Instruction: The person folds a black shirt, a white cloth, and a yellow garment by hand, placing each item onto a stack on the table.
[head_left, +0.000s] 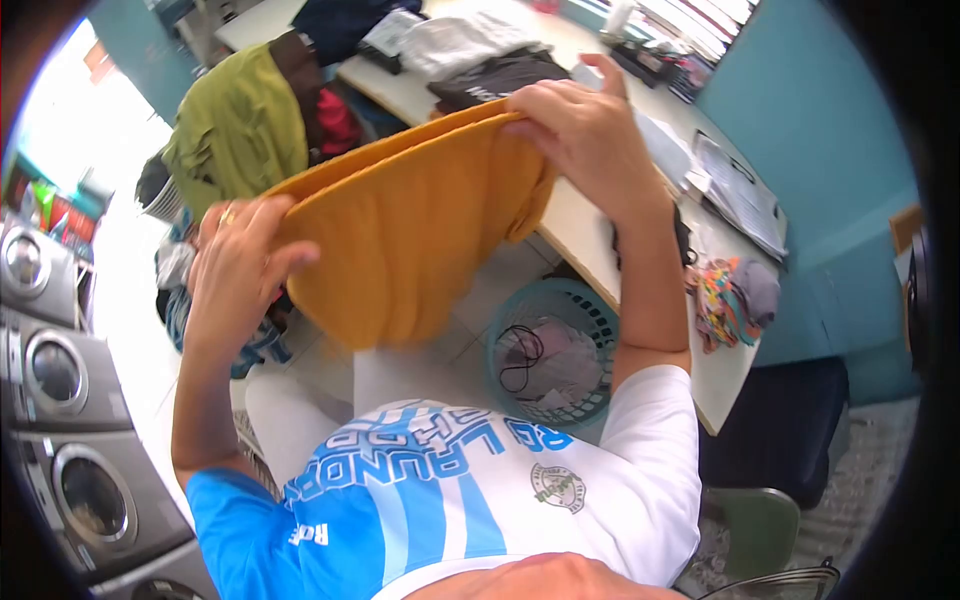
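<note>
A mustard-yellow cloth garment [400,220] hangs stretched between my two hands, in front of my body. My left hand [240,245] grips its left upper corner, the thumb held away from the cloth. At the right upper corner, my right hand [585,130] pinches the edge, with one finger raised. The top edge shows two layers slightly apart, and the lower part hangs in loose folds. What kind of garment it is I cannot make out.
An olive-green garment [240,120] lies over a heap at the left. Folded dark clothes [490,78] and a clipboard [740,195] rest on the white table [590,240]. A light-blue basket [500,375] stands below. Front-loading washers [85,490] line the far left.
</note>
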